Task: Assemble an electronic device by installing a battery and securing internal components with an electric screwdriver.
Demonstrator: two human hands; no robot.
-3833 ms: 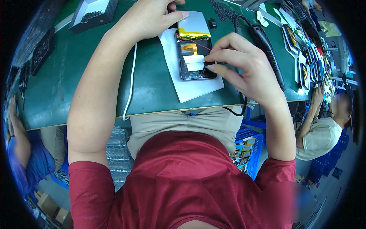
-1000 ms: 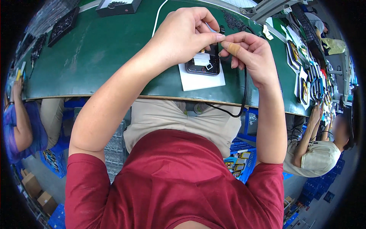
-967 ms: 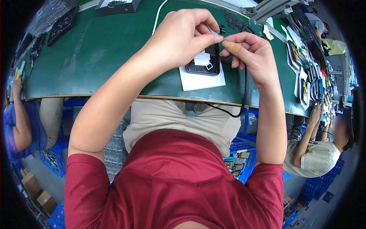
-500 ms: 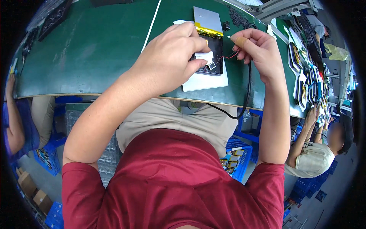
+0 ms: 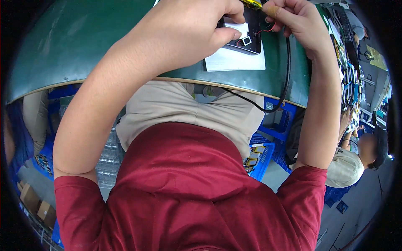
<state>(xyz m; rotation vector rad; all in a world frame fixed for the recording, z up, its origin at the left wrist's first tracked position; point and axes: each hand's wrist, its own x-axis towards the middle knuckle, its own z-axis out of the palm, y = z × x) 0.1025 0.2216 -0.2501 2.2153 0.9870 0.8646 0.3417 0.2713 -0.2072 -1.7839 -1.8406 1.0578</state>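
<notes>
A flat black rectangular device with its back open (image 5: 250,32) lies face down on a white paper sheet (image 5: 236,62) near the front edge of the green tabletop (image 5: 83,46). Thin red wires (image 5: 268,29) curl at its right edge, and a small square part (image 5: 247,40) sits near its lower end. Its upper part is hidden.

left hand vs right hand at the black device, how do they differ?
The left hand lies over the black device, thumb pressing its white patch; the right hand stays beside it at the black cable. Left shows its back, right curls its fingers. Both are bare, over the green table.
</notes>
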